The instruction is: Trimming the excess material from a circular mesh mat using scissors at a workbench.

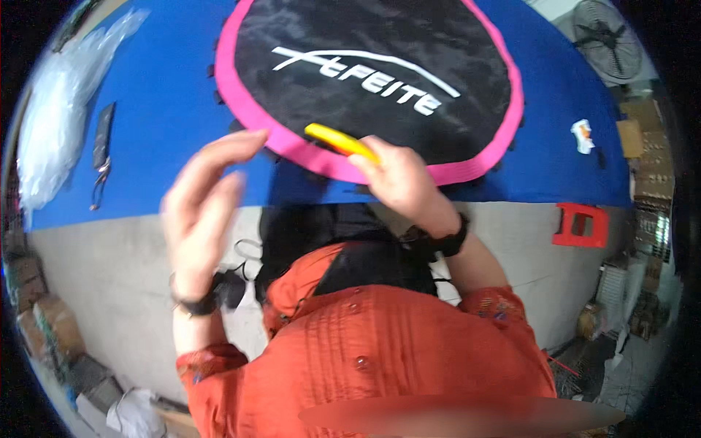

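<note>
My right hand (407, 186) is closed round a slim yellow tool (328, 136), which points up and to the left over the pink border. I cannot make out what kind of tool it is. Raised to the left of it, my left hand (201, 201) is slightly blurred, with its fingers and thumb apart and nothing between them. In front of both hands lies a round black mat (365, 124) with a wide pink border, white lettering and small black tabs round its edge, like a mini trampoline top.
Blue cloth (164, 124) lies under the mat. Clear plastic wrapping (62, 109) and a dark narrow pouch (104, 135) with a cord are at the left. On the right are a small white-and-orange item (583, 136), a red plastic frame (580, 225) and a fan (606, 36).
</note>
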Demonstrator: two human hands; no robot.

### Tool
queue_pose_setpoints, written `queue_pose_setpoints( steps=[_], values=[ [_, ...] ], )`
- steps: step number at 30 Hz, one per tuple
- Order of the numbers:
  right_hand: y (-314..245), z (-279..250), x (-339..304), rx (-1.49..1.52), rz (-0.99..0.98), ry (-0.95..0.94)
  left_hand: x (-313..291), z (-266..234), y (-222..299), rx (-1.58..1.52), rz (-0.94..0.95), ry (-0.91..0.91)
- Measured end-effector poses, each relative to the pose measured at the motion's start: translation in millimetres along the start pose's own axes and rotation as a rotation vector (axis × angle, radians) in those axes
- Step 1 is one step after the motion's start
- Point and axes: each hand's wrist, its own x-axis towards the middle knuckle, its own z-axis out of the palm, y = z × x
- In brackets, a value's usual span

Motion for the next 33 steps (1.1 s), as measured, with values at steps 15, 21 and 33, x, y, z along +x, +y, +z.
queue_pose_setpoints(
  steps=[15,21,33],
  values=[
    [-18,5,19,-0.063,0.065,-0.051,-3,47,-115,0.858,0.365,-0.250],
    [-15,9,30,-0.042,0.016,-0.079,-2,49,-116,0.847,0.348,-0.227],
    [-13,16,36,-0.126,-0.049,-0.062,-2,50,-117,0.842,0.368,-0.194]
  ],
)
